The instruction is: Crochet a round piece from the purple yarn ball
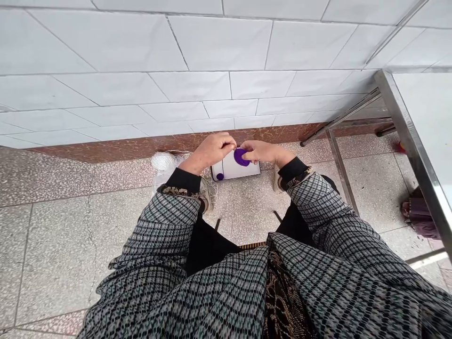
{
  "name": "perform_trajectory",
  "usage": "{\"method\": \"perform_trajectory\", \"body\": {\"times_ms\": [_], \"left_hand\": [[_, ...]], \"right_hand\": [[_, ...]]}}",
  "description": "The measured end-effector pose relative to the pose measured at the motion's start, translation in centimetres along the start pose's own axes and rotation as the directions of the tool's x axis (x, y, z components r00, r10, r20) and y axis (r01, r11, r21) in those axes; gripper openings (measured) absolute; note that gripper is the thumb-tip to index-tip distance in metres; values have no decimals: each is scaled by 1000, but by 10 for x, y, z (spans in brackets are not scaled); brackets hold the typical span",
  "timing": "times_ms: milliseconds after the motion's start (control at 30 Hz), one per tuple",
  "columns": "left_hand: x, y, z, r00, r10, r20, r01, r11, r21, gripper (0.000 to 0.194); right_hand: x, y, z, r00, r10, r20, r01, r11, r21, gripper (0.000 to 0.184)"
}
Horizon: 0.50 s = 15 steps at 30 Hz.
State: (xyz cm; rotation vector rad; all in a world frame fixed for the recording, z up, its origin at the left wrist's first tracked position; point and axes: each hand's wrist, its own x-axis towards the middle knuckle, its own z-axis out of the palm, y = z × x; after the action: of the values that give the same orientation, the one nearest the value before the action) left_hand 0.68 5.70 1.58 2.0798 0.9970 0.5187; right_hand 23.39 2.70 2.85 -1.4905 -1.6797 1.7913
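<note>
A round, flat purple yarn piece (241,159) is pinched between the thumb and fingers of my right hand (262,152). My left hand (216,149) is closed in a pinch at the piece's upper left edge, its fingertips close to those of the right. From beneath the left hand a thin dark strand runs down to a small purple yarn ball (220,176). That ball lies at the lower left corner of a white, dark-edged box or board (235,171) below my hands. Whether a hook is between the left fingers is too small to tell.
White yarn (164,161) in clear plastic lies on the speckled floor at left, with loose white strands (213,189) by my left shoe. A tiled wall (212,44) rises ahead. A metal-framed table (406,122) stands at right, with dark purple cloth (422,216) beneath it.
</note>
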Motion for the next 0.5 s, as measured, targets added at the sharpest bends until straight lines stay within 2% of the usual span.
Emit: {"method": "perform_trajectory", "body": {"times_ms": [67,100,233,367,500], "left_hand": [[1,-1,1,999,-40,-34,39,999,-22,19],[1,-1,3,996,-67,-54,66,997,-35,19],[-1,-3,19,988,-140,-72,132,987,-96,19],[-10,-1,34,999,-45,-24,43,995,-87,20],[-20,6,42,995,93,23,-92,995,-36,20]], "right_hand": [[-7,-5,-2,992,-73,104,58,988,140,17],[-10,-7,-3,989,-105,109,80,973,217,16],[-18,-17,-6,992,-121,-38,126,903,412,16],[-14,-24,-4,958,-67,-279,160,932,326,22],[-3,-27,3,899,-16,-437,92,984,154,29]]}}
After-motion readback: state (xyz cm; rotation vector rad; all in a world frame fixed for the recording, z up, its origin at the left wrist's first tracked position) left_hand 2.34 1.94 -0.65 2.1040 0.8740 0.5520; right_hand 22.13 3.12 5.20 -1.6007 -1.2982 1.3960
